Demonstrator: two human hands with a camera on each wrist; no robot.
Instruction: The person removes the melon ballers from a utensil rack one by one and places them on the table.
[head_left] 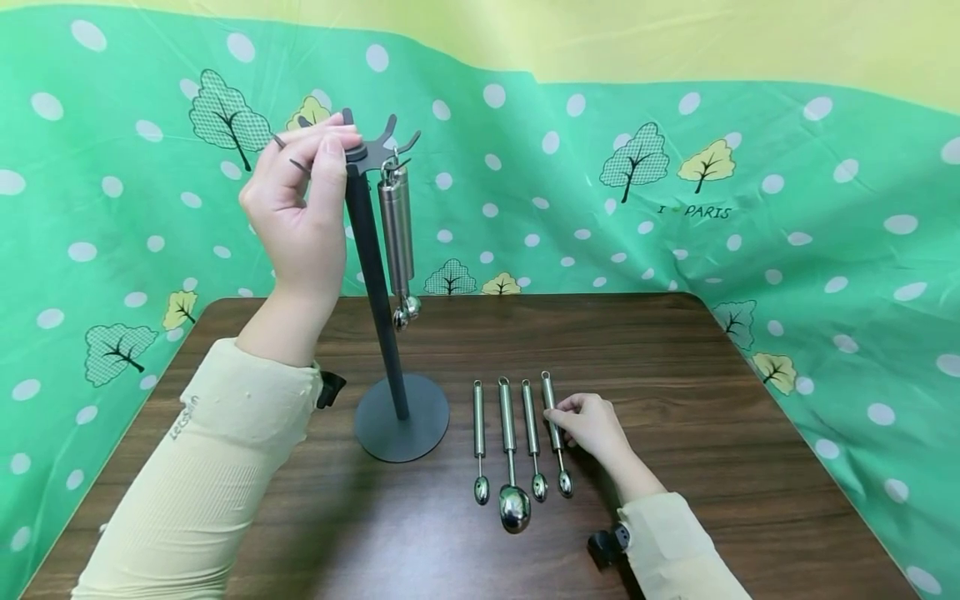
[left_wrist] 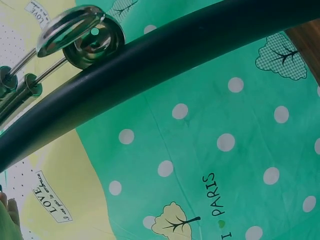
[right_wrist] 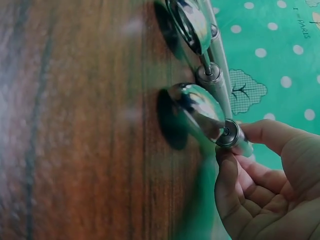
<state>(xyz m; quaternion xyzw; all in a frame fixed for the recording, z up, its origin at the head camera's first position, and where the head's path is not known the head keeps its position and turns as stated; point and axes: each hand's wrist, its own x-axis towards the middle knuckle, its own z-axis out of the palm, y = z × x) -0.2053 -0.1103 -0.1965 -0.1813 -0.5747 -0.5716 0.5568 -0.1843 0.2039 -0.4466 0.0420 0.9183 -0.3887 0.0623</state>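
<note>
My left hand [head_left: 300, 183] grips the top of a black utensil stand [head_left: 379, 292], thumb and fingers around its hook ring. From a right-hand hook hang steel melon ballers [head_left: 396, 225], bowls down; one bowl [left_wrist: 82, 52] with a small hole shows in the left wrist view. On the table lie several similar steel scoops in a row, handles pointing away. With thumb and fingertips, my right hand [head_left: 596, 429] pinches the handle of the rightmost small steel scoop [head_left: 565, 483], whose bowl [right_wrist: 197, 107] is beside the tabletop in the right wrist view.
The other scoops lie left of the pinched one, among them a larger oval one [head_left: 515, 508]. The stand's round base [head_left: 420, 433] sits on the brown wooden table [head_left: 675, 375]. A green, dotted cloth [head_left: 525, 183] hangs behind and beside the table.
</note>
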